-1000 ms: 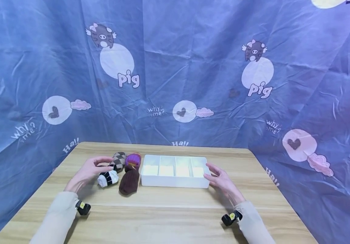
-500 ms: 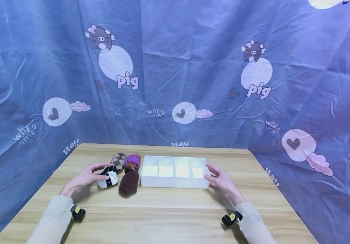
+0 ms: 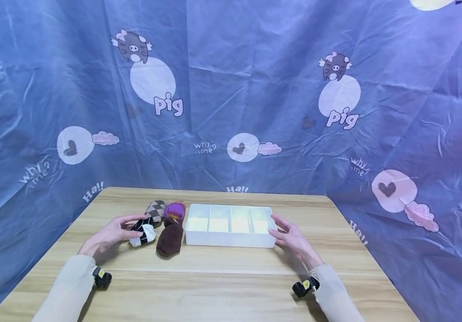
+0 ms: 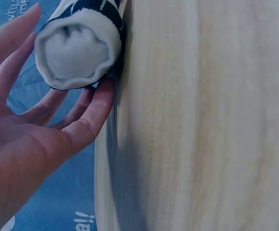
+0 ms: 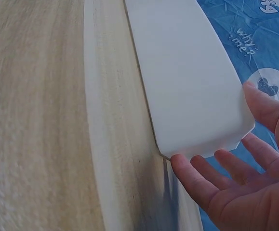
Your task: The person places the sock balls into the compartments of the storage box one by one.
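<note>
My left hand (image 3: pixel 110 232) is at a rolled pair of black-and-white socks (image 3: pixel 147 237), its thumb and fingers around the roll. In the left wrist view, the white cuff end of the rolled socks (image 4: pixel 76 53) faces the camera, with fingers (image 4: pixel 98 108) along its side. Beside them lie checkered rolled socks (image 3: pixel 156 211), purple rolled socks (image 3: pixel 175 210) and dark brown rolled socks (image 3: pixel 170 239). My right hand (image 3: pixel 293 237) touches the right end of a white divided box (image 3: pixel 231 239), fingers spread along the end wall. The box (image 5: pixel 192 77) fills the upper part of the right wrist view.
The wooden table (image 3: pixel 222 286) carries the box and the socks, which lie to the left of the box. A blue printed curtain (image 3: pixel 218 98) hangs behind the table and along its sides.
My left hand has moved back and left from beside the checkered socks, and its thumb now overlaps the black-and-white socks. My right hand keeps its place at the box.
</note>
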A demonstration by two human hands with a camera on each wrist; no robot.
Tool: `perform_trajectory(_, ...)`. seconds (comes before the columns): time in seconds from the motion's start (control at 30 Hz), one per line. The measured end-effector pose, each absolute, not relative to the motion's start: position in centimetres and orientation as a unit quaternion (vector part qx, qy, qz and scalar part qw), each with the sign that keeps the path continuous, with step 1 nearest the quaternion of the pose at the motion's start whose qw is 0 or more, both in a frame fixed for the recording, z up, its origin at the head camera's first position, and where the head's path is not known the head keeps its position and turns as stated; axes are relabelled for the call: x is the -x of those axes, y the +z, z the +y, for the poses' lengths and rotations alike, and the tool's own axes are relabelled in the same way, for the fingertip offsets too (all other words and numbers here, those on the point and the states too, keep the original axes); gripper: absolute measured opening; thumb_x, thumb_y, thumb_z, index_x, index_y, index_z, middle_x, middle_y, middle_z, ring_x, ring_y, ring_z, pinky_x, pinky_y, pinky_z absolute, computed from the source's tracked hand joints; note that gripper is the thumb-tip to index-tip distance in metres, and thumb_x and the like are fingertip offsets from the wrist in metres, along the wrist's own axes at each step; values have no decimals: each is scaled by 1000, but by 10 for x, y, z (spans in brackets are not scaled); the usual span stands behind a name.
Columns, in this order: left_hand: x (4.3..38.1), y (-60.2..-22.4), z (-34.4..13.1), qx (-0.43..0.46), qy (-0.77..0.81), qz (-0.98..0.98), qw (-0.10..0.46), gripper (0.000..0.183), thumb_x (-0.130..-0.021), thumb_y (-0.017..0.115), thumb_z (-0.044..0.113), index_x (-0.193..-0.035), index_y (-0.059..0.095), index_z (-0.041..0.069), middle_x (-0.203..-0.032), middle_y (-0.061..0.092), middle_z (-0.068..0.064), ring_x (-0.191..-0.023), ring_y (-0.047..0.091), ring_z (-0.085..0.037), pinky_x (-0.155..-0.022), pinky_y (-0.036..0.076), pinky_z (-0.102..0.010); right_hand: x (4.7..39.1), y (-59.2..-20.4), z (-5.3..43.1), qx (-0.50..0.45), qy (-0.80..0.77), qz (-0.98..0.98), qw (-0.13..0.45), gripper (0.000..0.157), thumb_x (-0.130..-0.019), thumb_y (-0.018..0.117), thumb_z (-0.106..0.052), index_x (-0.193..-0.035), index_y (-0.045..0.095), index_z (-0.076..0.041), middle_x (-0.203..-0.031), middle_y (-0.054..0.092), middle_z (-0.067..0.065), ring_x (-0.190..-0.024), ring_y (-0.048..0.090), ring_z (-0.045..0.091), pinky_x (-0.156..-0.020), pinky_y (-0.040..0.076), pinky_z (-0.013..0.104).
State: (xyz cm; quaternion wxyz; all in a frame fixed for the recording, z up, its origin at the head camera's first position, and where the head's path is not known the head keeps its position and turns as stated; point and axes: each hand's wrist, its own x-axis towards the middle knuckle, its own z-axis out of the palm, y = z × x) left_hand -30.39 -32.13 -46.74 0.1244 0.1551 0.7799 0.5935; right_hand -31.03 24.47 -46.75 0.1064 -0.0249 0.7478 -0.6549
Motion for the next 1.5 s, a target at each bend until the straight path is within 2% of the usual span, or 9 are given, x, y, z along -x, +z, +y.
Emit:
perform_trajectory(0.17,306,-465,-322,-153,595,776,139,70,-86,71,8,-147,38,-1,-154,23,-34,-104,63,-14,-84,56,-30,311,-467,245,31,-658,745,105,70,-93,67,-15,-153,32,-11,-160,21,22,-135,42,36,-101,49,40)
perform_trajectory(0.3,305,-466,-323,-141,597,774,155,72,-86,72,9,-148,36,2,-156,17,-34,-106,63,-18,-86,57,-33,310,-466,245,38,-649,752,108,70,-94,66,-15,-153,31,-9,-160,21,23,-136,40,37,-103,47,45)
perform_trajectory(0.7,306,-468,-324,-141,594,781,135,69,-83,73,7,-144,41,-3,-155,20,-35,-102,63,-11,-80,57,-29,310,-465,243,43,-650,751,107,71,-93,67,-16,-153,30,-9,-159,23,24,-133,45,33,-102,48,42)
perform_trajectory(0.83,304,-468,-326,-129,600,778,135,67,-84,73,6,-142,43,-6,-146,40,-28,-95,64,-12,-77,58,-29,309,-465,243,51,-650,749,113,72,-94,65,-16,-154,27,-9,-161,19,23,-130,46,29,-101,49,41)
perform_trajectory(0.97,303,-464,-329,-119,604,777,127,65,-85,72,6,-143,43,-4,-126,59,-5,-88,65,-11,-75,57,-28,309,-466,244,54,-655,745,111,73,-94,66,-16,-155,25,-9,-161,18,22,-133,44,33,-102,48,41)
perform_trajectory(1.03,302,-461,-330,-116,596,786,119,65,-86,72,9,-144,43,-2,-122,62,0,-85,65,-10,-70,57,-26,308,-466,245,55,-658,743,110,74,-94,65,-15,-155,24,-8,-161,18,22,-134,43,35,-103,48,41)
perform_trajectory(1.23,303,-451,-326,-104,624,767,106,66,-87,71,9,-145,41,-2,-121,64,-2,-96,66,-13,-80,58,-28,308,-468,248,48,-652,749,107,75,-94,66,-17,-155,24,-9,-161,18,23,-131,46,33,-102,49,44)
perform_trajectory(1.27,304,-451,-325,-102,635,758,105,66,-87,71,8,-145,41,-3,-119,64,-2,-101,66,-13,-87,56,-30,308,-468,248,42,-649,753,105,75,-93,67,-19,-155,26,-10,-160,20,23,-131,46,33,-102,49,44)
perform_trajectory(1.5,307,-448,-315,-105,636,761,68,67,-87,72,9,-145,40,-4,-114,66,3,-97,66,-10,-84,56,-27,308,-469,250,42,-639,759,112,75,-93,67,-20,-155,26,-10,-160,20,25,-127,49,28,-98,52,42)
